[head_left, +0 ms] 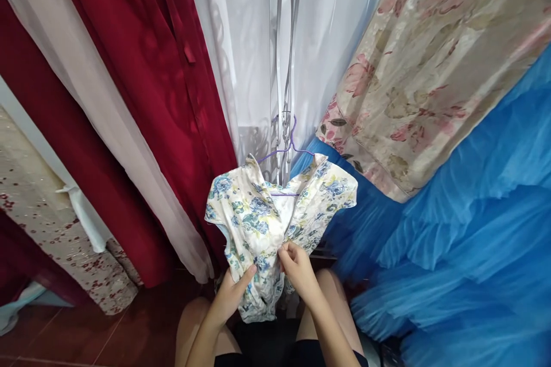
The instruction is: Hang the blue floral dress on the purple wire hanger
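Observation:
A small white dress with a blue and yellow flower print (258, 218) hangs on a purple wire hanger (288, 146) in front of me. My left hand (232, 292) grips the lower left part of the dress, thumb on the cloth. My right hand (297, 266) pinches the front of the dress near its middle, fingers closed on the fabric. My knees show below the dress.
Long garments hang all around: dark red (142, 86) and pale pink (81, 86) on the left, sheer white (245, 40) in the middle, a floral beige fabric (434, 63) and bright blue tulle (465, 229) on the right. A reddish tiled floor (107, 338) lies below.

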